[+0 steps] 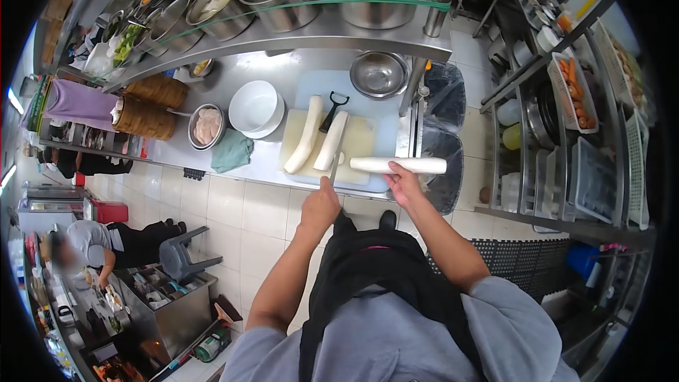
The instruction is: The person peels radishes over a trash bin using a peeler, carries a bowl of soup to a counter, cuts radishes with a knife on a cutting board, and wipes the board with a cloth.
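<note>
My left hand point(321, 205) is closed on the handle of a knife point(335, 165), whose blade points away from me over the cutting boards. A long white radish point(431, 165) lies across my right hand point(403, 182), its fingers wrapped round it near the middle, at the right edge of the blue board point(385, 120). Two more white radishes point(307, 134) point(331, 143) rest on the yellowish board point(364, 134), which lies on the blue one. A small white piece point(341, 158) is beside the blade. The black peeler point(332, 112) sits above the second radish.
Left of the boards are white bowls point(254, 107), a green cloth point(232, 151) and a bowl of pale meat point(207, 126). A metal bowl point(379, 74) stands behind, below a shelf point(297, 34) with pots. Black-lined basins point(441, 166) are at right. A person point(88, 240) works at lower left.
</note>
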`<state>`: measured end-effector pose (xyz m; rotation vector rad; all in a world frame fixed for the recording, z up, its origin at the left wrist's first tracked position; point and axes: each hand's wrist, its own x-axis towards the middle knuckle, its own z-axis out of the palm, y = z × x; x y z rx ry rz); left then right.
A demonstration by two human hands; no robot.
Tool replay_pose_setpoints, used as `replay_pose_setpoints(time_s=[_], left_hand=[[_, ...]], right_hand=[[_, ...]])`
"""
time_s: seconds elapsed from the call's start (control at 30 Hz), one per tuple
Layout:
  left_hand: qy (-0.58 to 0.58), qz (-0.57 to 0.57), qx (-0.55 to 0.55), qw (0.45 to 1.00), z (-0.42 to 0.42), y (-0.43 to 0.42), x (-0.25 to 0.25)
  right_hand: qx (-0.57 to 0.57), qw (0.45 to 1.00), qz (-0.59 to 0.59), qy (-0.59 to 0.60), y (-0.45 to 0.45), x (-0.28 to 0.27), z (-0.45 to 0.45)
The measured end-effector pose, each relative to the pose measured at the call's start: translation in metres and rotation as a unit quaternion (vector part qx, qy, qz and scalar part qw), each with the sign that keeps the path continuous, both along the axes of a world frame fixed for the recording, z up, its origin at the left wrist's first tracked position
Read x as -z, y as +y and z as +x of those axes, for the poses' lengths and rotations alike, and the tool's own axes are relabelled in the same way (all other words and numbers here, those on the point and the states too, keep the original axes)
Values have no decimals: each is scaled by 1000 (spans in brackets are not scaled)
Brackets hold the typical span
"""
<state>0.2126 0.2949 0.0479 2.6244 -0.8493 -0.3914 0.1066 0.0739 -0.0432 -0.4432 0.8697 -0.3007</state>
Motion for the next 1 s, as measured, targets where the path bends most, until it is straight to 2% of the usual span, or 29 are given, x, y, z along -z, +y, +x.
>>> replay_pose_setpoints(time_s=[0.1,0.4,0.5,0.57,0.67,0.77,0.83,0.87,0.93,0.97,1.0], left_hand=[[35,41,12,998,-19,11,-13],[113,26,6,993,-45,13,-25],[111,-2,3,994,-41,5,1],[108,4,-2,994,-39,-7,36],[99,-1,-9,995,-30,-14,51],[104,-36,-15,994,-18,-8,35],[97,-101,-39,989,-10,13,21],[95,-102,-41,989,-6,25,13],[115,-161,-118,973,4,47,-4],[111,-164,-122,973,9,59,-3],[138,-173,-159,962,13,71,-1]], right_hand=[[16,1000,27,1,1,12,-4],[46,998,43,12,7,6,-1],[51,998,39,18,9,3,-1],[50,998,38,21,10,0,2],[38,998,26,30,4,-6,6],[7,998,-39,42,-4,-25,2],[-39,978,-183,97,-7,-41,0],[-41,978,-183,96,-7,-51,3],[-190,902,-380,79,-7,-69,13],[-211,861,-463,28,-6,-58,26],[-235,808,-540,7,1,-73,45]])
